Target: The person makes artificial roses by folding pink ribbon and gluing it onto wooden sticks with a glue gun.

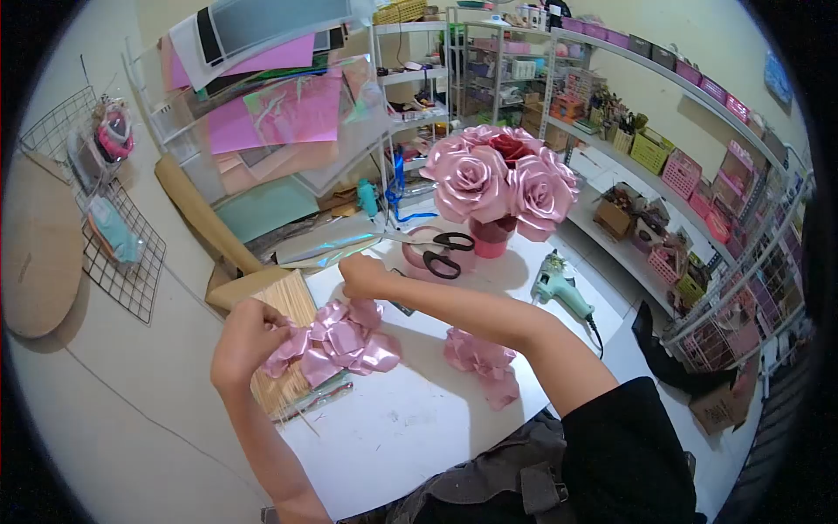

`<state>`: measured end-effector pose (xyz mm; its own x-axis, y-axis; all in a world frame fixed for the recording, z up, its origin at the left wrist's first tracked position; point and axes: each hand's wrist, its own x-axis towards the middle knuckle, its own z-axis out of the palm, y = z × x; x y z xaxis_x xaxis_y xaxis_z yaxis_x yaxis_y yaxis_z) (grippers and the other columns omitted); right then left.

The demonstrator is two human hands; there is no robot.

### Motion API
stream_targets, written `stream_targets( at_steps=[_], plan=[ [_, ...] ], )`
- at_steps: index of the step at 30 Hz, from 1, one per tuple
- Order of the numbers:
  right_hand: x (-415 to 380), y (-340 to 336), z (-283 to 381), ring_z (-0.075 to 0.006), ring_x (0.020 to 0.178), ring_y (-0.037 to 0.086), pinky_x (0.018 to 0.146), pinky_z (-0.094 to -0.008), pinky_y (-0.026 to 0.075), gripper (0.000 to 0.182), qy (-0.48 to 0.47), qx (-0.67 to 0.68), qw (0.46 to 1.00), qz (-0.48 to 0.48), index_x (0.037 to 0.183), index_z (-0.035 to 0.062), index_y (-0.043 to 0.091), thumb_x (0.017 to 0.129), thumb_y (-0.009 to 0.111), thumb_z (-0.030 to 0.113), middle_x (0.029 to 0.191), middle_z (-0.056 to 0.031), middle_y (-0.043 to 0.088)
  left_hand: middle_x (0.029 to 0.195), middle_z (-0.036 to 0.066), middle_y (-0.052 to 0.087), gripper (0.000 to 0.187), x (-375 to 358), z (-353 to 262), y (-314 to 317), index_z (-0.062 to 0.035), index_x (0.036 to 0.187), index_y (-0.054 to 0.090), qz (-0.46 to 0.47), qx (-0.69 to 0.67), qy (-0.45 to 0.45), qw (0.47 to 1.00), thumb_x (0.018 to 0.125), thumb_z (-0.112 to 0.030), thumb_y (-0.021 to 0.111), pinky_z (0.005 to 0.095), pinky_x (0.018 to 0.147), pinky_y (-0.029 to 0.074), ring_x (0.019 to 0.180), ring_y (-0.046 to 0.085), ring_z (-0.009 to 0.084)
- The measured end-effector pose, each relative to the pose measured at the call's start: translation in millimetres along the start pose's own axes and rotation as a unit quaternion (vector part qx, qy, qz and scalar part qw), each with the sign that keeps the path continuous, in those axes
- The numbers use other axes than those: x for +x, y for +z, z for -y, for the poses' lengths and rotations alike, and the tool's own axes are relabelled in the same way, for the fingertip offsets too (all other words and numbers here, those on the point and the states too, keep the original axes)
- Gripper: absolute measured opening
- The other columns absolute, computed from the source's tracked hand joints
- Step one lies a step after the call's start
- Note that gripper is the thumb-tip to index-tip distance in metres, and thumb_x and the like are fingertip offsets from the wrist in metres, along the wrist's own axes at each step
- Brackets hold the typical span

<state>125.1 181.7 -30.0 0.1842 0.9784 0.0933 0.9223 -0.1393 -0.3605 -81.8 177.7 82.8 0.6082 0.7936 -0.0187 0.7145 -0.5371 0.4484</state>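
My left hand (249, 342) is closed in a pinch at the left edge of a pile of pink satin petals (336, 336), its fingertips on one petal. The pile lies partly over a bundle of thin wooden sticks (284, 301). My right hand (360, 276) reaches across to the far side of the pile with its fingers curled down. What it grips, if anything, is hidden behind the hand. A smaller group of pink petals (482, 360) lies on the white table (410, 445), below my right forearm.
A bouquet of pink satin roses (471, 183) stands at the back of the table. Black-handled scissors (445, 253) lie over a ribbon roll (415, 253). A mint glue gun (563, 288) with a cord rests at the right edge. Shelves with baskets (681, 175) line the right wall.
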Motion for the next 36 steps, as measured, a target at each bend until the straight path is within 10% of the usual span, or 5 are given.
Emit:
stream_targets(
  at_steps=[7, 16, 20, 27, 36],
  plan=[
    [-86.6, -104.7, -15.4, -0.0296, 0.053, 0.053, 0.050, -0.0374, 0.040, 0.030, -0.149, 0.110, 0.983, -0.008, 0.066, -0.0016, 0.053, 0.075, 0.059, 0.027, 0.058, -0.0166, 0.054, 0.064, 0.020, 0.058, 0.015, -0.1, 6.6, 3.5, 0.0060, 0.067, 0.062, -0.031, 0.012, 0.019, 0.999, 0.058, -0.006, 0.063, 0.0324, 0.060, 0.046, 0.060, 0.059, 0.0259],
    [-150.7, -125.2, -27.2, -0.0264, 0.069, 0.058, 0.063, -0.0343, 0.046, 0.025, -0.080, -0.018, 0.983, 0.163, 0.084, 0.0010, 0.055, 0.065, 0.065, 0.014, 0.074, -0.0118, 0.059, 0.065, 0.022, 0.058, 0.014, 1.0, -2.0, 6.1, 0.0058, 0.067, 0.062, -0.009, 0.000, 0.034, 0.999, 0.059, -0.005, 0.063, 0.0328, 0.058, 0.046, 0.061, 0.059, 0.0265],
    [-112.5, -53.0, -33.6, -0.0282, 0.091, 0.053, 0.075, -0.0381, 0.043, 0.045, -0.322, -0.008, 0.946, -0.021, 0.111, 0.0054, 0.047, 0.069, 0.060, 0.013, 0.096, -0.0143, 0.054, 0.064, 0.021, 0.057, 0.014, 1.7, 1.8, 4.7, 0.0059, 0.067, 0.062, -0.005, 0.003, 0.049, 0.999, 0.059, -0.005, 0.064, 0.0330, 0.058, 0.046, 0.060, 0.059, 0.0260],
    [-98.3, -50.7, -10.6, -0.0303, 0.076, 0.058, 0.064, -0.0393, 0.045, 0.033, -0.145, 0.020, 0.981, 0.125, 0.098, 0.0052, 0.056, 0.065, 0.055, 0.000, 0.077, -0.0144, 0.060, 0.065, 0.021, 0.058, 0.014, -1.0, -3.4, 1.2, 0.0056, 0.067, 0.063, -0.012, -0.001, 0.027, 1.000, 0.058, -0.005, 0.065, 0.0324, 0.058, 0.046, 0.059, 0.059, 0.0257],
    [-100.4, -34.8, -43.5, -0.0300, 0.075, 0.058, 0.066, -0.0390, 0.045, 0.035, -0.246, 0.062, 0.967, 0.021, 0.097, 0.0041, 0.055, 0.062, 0.056, -0.003, 0.081, -0.0150, 0.059, 0.067, 0.022, 0.058, 0.015, 2.1, 1.2, 7.4, 0.0059, 0.067, 0.062, -0.020, 0.010, 0.049, 0.999, 0.058, -0.006, 0.065, 0.0335, 0.060, 0.046, 0.062, 0.059, 0.0288]
  ],
)
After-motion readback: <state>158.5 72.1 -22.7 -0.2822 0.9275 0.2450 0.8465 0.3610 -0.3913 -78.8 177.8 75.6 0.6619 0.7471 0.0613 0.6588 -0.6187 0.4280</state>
